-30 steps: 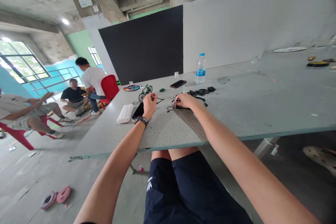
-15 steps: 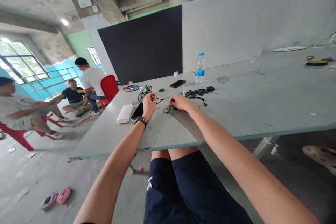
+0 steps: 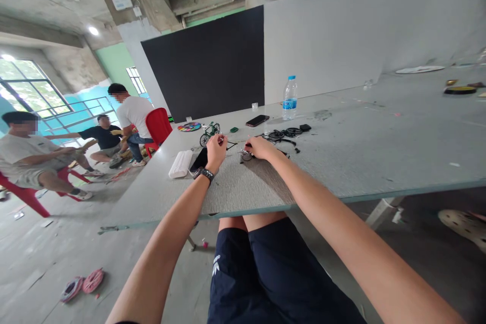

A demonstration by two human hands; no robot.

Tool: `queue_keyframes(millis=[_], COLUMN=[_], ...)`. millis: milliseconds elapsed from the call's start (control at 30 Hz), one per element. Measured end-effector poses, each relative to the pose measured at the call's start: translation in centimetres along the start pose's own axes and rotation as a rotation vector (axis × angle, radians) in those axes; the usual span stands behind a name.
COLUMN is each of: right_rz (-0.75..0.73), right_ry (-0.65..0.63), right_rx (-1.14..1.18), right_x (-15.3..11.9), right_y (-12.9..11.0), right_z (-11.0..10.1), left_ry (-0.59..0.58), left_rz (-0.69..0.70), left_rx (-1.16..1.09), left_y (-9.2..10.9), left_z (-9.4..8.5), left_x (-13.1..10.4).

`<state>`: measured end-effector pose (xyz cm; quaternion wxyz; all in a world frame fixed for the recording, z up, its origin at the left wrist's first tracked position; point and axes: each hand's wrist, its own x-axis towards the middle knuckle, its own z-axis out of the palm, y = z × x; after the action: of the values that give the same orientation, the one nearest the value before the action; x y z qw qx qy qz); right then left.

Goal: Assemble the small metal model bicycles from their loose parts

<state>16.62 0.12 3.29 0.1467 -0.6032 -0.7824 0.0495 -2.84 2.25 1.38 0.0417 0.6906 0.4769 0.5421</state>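
My left hand [image 3: 217,151] is raised over the table, its fingers pinched together. A thin dark rod-like piece [image 3: 231,146] sticks out to the right of its fingertips. My right hand [image 3: 261,147] is closed in a pinch just above the tabletop, fingertips pointing left. Beneath those fingertips lie small metal and black parts with a little ring [image 3: 247,157], like pieces of a model bicycle. What exactly the right fingers grip is hidden. A green model bicycle [image 3: 207,136] stands just behind my left hand.
Coiled black cords [image 3: 290,132] lie beyond my right hand. A phone [image 3: 257,120] and a water bottle [image 3: 290,98] are at the back. A white case [image 3: 180,164] and a dark phone [image 3: 199,160] sit left of my left hand. Several people sit at the left.
The small parts with the ring have shifted slightly right, closer under my right fingers. My left hand stays almost where it was.
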Motion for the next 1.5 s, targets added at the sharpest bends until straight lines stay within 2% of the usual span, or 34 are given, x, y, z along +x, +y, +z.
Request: queue_keyframes(millis=[200, 300, 367, 433, 567, 800, 900, 1033, 1300, 1500], right_rz=[0.12, 0.313, 0.457, 0.49, 0.388, 0.105, 0.037, 0.019, 0.039, 0.032], right_ry=[0.088, 0.191, 0.17, 0.075, 0.002, -0.019, -0.024, -0.014, 0.037, 0.114], right_rx=[-0.031, -0.081, -0.114, -0.123, -0.125, -0.102, -0.082, -0.063, -0.049, 0.009], right_x=[-0.4, -0.6, -0.7, -0.6, -0.2, 0.0, 0.1, 0.0, -0.4, -0.5], right_y=[1.1, 2.6, 3.7, 4.5, 4.5, 1.6, 0.5, 0.1, 1.1, 0.3], right_z=[-0.8, -1.6, -1.8, -1.7, -1.2, -0.2, 0.3, 0.3, -0.5, -0.6], left_ry=[-0.002, -0.006, -0.003, 0.002, -0.002, -0.015, -0.017, -0.016, -0.024, -0.024], left_rz=[-0.002, 0.003, 0.01, 0.014, 0.004, 0.004, 0.004, 0.017, 0.021, 0.02], left_rx=[0.007, 0.005, 0.003, 0.001, -0.001, -0.003, -0.017, -0.013, 0.017, 0.017], left_y=[-0.2, -0.4, -0.4, -0.4, -0.2, 0.1, 0.1, 0.0, -0.2, 0.0], left_z=[0.0, 0.2, 0.2, 0.2, 0.2, 0.0, 0.0, 0.1, 0.1, 0.1], left_x=[0.1, 0.1, 0.1, 0.1, 0.1, 0.0, 0.0, 0.0, 0.0, 0.0])
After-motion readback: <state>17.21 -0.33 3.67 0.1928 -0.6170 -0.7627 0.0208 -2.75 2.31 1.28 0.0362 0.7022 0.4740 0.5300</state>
